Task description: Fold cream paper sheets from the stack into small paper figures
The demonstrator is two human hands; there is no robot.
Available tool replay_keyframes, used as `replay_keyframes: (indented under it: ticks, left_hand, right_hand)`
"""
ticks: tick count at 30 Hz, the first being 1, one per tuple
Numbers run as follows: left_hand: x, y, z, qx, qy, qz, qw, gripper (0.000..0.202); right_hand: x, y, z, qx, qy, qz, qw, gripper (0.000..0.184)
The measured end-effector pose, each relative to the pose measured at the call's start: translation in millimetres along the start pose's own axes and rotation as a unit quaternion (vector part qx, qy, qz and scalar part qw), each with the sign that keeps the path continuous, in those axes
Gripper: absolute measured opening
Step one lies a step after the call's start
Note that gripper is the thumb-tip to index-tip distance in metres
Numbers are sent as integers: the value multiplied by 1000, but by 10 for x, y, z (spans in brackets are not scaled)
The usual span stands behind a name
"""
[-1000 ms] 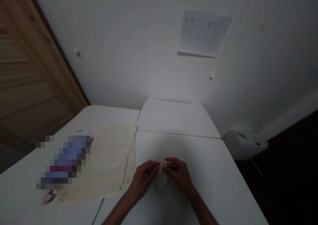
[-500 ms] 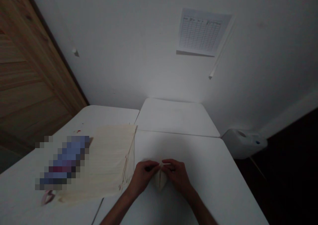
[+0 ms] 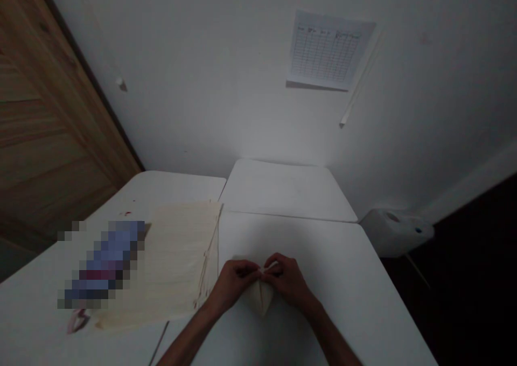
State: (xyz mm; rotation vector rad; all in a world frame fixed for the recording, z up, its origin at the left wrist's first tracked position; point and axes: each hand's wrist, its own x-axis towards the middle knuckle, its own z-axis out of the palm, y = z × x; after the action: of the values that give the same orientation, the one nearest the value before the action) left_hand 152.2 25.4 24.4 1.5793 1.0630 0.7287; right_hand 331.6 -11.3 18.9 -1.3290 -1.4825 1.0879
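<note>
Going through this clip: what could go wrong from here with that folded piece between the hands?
The folded cream sheet is pinched only near its top by the left hand and right hand, so it might spring open if either grip eases. The left wrist also sits close to the uneven edge of the stack of cream sheets and could brush it out of line.

A wooden door (image 3: 52,112) stands at ten o'clock beside the white wall (image 3: 202,85), which carries a printed grid chart (image 3: 327,50) at one o'clock. A white table (image 3: 283,191) meets the wall at twelve, and a white plastic canister (image 3: 393,232) sits at two.
</note>
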Motion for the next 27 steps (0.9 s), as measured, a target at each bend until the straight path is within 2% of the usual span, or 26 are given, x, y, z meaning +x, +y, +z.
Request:
replay_keyframes:
  ticks: [6,13,18,21,24,27]
  left_hand:
    - [-13,49,-7,24,-4,18,1000,19]
    - [-42,4,-10,50,59,35,996,21]
    - [-51,-70,-5,22,95,29,995,22]
    - [-31,-85,-17,17,120,33,992,24]
    - [20,-111,-25,68,129,59,988,26]
    - [101,-158,-5,128,135,85,979,24]
  right_hand:
    - [38,37,10,-29,-26,-8,999,13]
    - [-8,53,-9,-33,-13,21,999,18]
    - [-39,21,-21,-38,11,20,999,12]
    - [-27,35,-20,-30,23,23,999,15]
    - [-11,65,-15,-41,31,21,998,17]
    - [-3,66,4,-112,45,8,993,15]
